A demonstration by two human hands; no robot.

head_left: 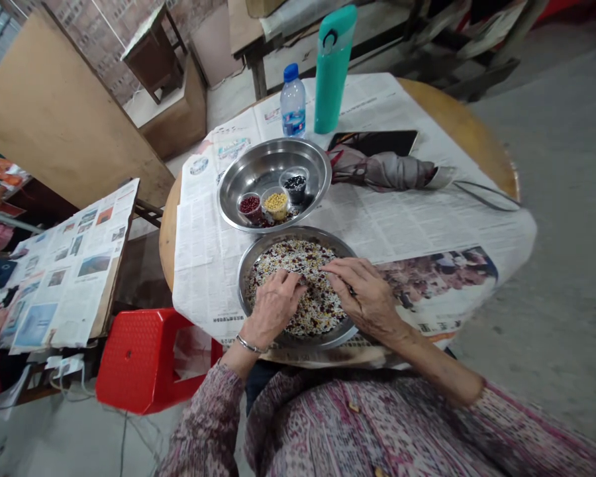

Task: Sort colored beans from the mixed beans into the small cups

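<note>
"Closest to us is that patterned top (328,424), and past it two bare hands at work. Can you see what they're doing?"

"Both are down in the near bowl (322,342), the steel one full of mixed grains (322,318), white, yellow and dark red. I'd call it fingering through the mix."

"Holding anything?"

"The left hand (274,305) has its fingers curled in, thumb close, tips right at the grains. The right hand (370,301) is half open, forefinger reaching forward. Whether either has a grain pinched, I can't tell from here."

"And those little tubs?"

"In the far bowl (258,162), just beyond: a cup of dark red beans (249,205), a cup of yellow ones (275,204) and a cup of black ones (295,185), with loose bits beside them. Both bowls sit on the newspaper (198,245) spread over the surface (469,136)."

"Fiddly, I'd think. What would the next move call for?"

"A light fingertip pinch, to my mind, and sharp eyes, with the colours so jumbled. Small beans could slip away, and a careless forearm leaning on that rim might tip it."
</note>
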